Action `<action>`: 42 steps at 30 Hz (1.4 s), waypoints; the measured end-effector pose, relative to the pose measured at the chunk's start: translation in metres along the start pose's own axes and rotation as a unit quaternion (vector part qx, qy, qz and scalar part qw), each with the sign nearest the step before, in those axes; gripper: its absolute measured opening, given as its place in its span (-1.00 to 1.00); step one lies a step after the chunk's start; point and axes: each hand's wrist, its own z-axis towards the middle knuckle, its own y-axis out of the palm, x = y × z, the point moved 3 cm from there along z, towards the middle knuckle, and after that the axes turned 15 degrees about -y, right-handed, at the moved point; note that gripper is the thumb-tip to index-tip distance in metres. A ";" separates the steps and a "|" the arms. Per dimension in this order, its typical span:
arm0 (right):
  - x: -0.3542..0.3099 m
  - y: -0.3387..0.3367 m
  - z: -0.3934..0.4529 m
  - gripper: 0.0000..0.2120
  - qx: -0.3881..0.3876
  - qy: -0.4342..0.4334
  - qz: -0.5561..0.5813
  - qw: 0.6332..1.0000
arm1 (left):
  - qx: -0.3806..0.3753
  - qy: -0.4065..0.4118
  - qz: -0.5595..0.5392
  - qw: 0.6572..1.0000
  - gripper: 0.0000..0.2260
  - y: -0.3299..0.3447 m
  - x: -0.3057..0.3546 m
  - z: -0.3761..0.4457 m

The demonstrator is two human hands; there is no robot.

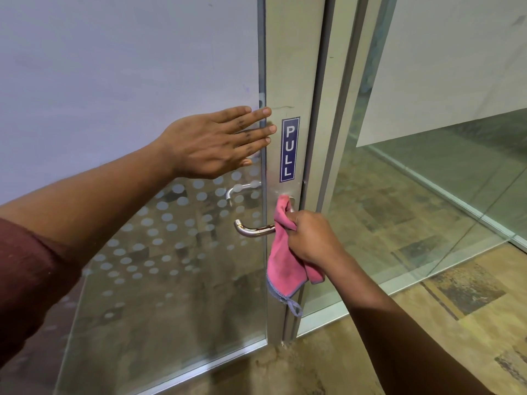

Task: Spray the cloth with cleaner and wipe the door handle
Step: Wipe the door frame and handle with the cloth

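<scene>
A chrome lever door handle (pixel 251 230) sticks out to the left from the metal stile of a glass door (pixel 285 81). My right hand (pixel 310 238) grips a pink cloth (pixel 285 266) bunched around the handle's base, and the rest of the cloth hangs down below my fist. My left hand (pixel 216 141) lies flat with straight fingers against the door above the handle, fingertips at the stile's edge. No spray bottle is in view.
A blue PULL sticker (pixel 289 149) runs down the stile above the handle. A second handle (pixel 242 189) shows through the frosted, dotted glass. A fixed glass panel (pixel 427 166) stands to the right, over patterned carpet floor (pixel 456 309).
</scene>
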 end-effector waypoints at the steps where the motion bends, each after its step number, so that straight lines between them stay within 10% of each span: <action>1: -0.004 0.002 0.000 -0.76 0.000 -0.001 0.001 1.000 | -0.001 0.002 0.000 1.000 -0.48 0.000 0.000 0.000; 33: -0.063 0.040 0.008 -0.85 0.070 0.075 -0.010 0.995 | 0.011 0.040 -0.018 0.999 -0.46 0.009 0.000 -0.003; 42: -0.018 0.006 -0.010 -0.85 0.138 0.156 0.344 0.916 | 0.011 0.039 -0.019 0.999 -0.44 0.006 0.000 -0.002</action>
